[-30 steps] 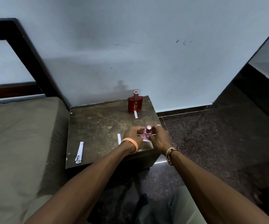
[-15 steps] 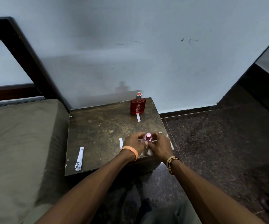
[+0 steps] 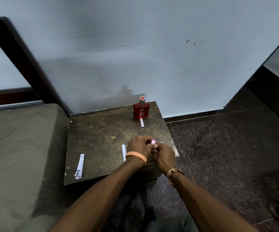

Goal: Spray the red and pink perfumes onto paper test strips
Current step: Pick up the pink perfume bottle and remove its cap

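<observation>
The pink perfume bottle (image 3: pixel 153 141) sits low over the front right of the dark wooden table (image 3: pixel 102 131), almost hidden; only its pink cap shows. My left hand (image 3: pixel 139 146) and my right hand (image 3: pixel 164 156) are both closed around it from either side. The red perfume bottle (image 3: pixel 141 109) stands upright at the table's back right with a white paper strip (image 3: pixel 142 122) lying in front of it. A second white strip (image 3: pixel 123 152) lies just left of my left wrist. A folded white strip pack with dark print (image 3: pixel 80 166) rests near the front left edge.
A bed with a brown mattress (image 3: pixel 18 156) borders the table on the left, its dark wooden frame (image 3: pixel 26 64) against the pale wall. Dark speckled floor (image 3: pixel 227 156) spreads to the right. The table's right edge is close to my right hand.
Both hands have closed further over the pink bottle and lowered it toward the table, so less of it shows than a second ago. The red bottle and the strips lie as before.
</observation>
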Motion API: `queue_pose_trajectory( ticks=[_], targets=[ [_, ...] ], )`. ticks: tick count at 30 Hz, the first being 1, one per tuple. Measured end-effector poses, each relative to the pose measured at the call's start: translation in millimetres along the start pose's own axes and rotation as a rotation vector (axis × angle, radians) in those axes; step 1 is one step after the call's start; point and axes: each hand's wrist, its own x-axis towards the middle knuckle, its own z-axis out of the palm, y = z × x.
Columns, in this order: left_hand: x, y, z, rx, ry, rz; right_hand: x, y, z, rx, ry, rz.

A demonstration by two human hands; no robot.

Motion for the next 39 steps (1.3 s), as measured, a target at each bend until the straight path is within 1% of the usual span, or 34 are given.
queue_pose_trajectory(
  ticks=[2, 5, 7, 10, 12, 16, 18, 22, 26, 31, 35, 39],
  targets=[
    [1, 1, -2, -0.005, 0.008, -0.011, 0, -1, 0, -0.019, 0.007, 0.004],
    [0, 3, 0, 0.064, -0.065, 0.102, -1, -2, -2, -0.015, 0.013, -0.018],
    [0, 4, 0, 0.076, -0.101, 0.130, -1, -3, -2, -0.015, 0.021, -0.005],
    [2, 3, -1, 0.082, -0.071, 0.107, -1, -3, -3, -0.029, 0.008, -0.008],
    [1, 3, -1, 0.097, -0.044, 0.124, 0, -3, -4, -0.035, -0.003, -0.012],
    [-2, 2, -1, 0.090, -0.102, 0.207, 0, -4, -3, -0.008, 0.008, -0.006],
    [0, 0, -2, 0.082, -0.103, 0.196, 0, -4, -2, -0.002, 0.015, -0.009],
    [0, -3, -2, 0.095, -0.036, 0.144, -1, -3, -3, -0.021, 0.002, -0.031],
    [-4, -3, -4, 0.083, -0.090, 0.209, -2, -3, -2, 0.001, 0.006, -0.021],
    [-2, -6, -2, 0.065, -0.062, 0.173, -1, -2, 0, -0.008, 0.015, -0.022],
    [-4, -4, -1, 0.067, -0.094, 0.242, 0, -3, 0, -0.003, 0.014, -0.004],
    [0, -6, -2, 0.033, -0.076, 0.197, 0, -2, 0, -0.025, 0.015, -0.001]
  ],
)
